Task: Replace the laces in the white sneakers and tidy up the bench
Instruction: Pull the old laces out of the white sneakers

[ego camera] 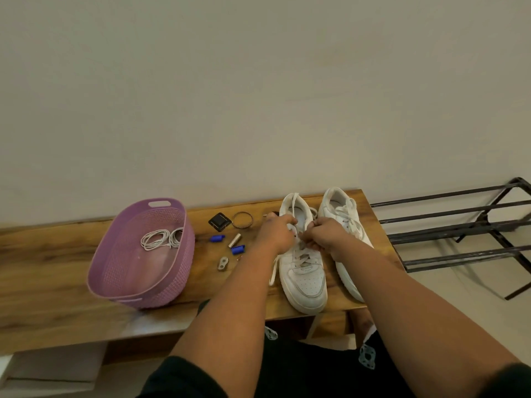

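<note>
On bench (57, 262), two sneakers (304, 271), two hands (277, 232)

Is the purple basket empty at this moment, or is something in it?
Not empty. The purple basket holds two coils of white lace lying on its floor near the far end.

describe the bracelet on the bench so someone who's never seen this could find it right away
On the wooden bench, look between the purple basket and the white sneaker that the hands work on. At the back of the small clutter lies the bracelet, beside a black square object. It is the only thin open ring there.
</note>
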